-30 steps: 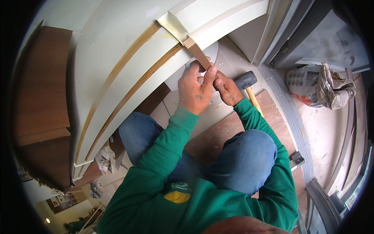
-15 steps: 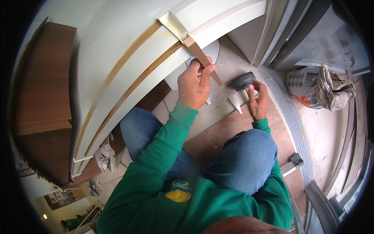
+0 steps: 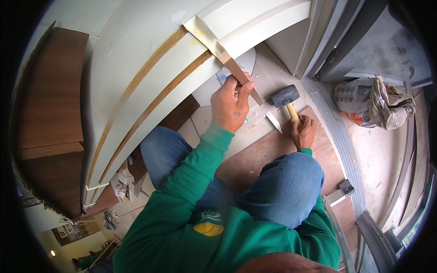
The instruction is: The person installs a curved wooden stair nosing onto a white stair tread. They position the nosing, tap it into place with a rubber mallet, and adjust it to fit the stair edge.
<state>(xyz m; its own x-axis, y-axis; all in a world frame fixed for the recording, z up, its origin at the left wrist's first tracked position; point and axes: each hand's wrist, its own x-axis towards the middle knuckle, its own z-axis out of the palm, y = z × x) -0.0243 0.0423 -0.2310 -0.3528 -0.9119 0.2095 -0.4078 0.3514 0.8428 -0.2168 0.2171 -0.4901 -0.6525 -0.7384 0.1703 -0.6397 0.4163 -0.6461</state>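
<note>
My left hand (image 3: 231, 107) is closed around a short brown wooden strip (image 3: 237, 72). The strip slants from upper left to lower right, its upper end against a pale angled piece (image 3: 204, 35) on a white panel (image 3: 145, 50) with brown-edged slots. To the right, my right hand (image 3: 303, 133) grips the handle of a rubber mallet (image 3: 285, 96), which has a black head and a light wooden handle. The mallet head is low over the floor, apart from the strip. Beside the mallet is a thin white pointed piece (image 3: 274, 122).
A brown board (image 3: 248, 159) lies in front of my bent knees. At right, a grey door track (image 3: 339, 116) runs along the floor, with a crumpled bag (image 3: 389, 102) beyond it. A grey metal bar (image 3: 336, 198) with a black end sits near my right knee. Brown panels (image 3: 52, 91) stand left.
My right hand has shifted slightly down, so more of the mallet's handle shows. My left hand and the strip's lower end have moved a little down and right.
</note>
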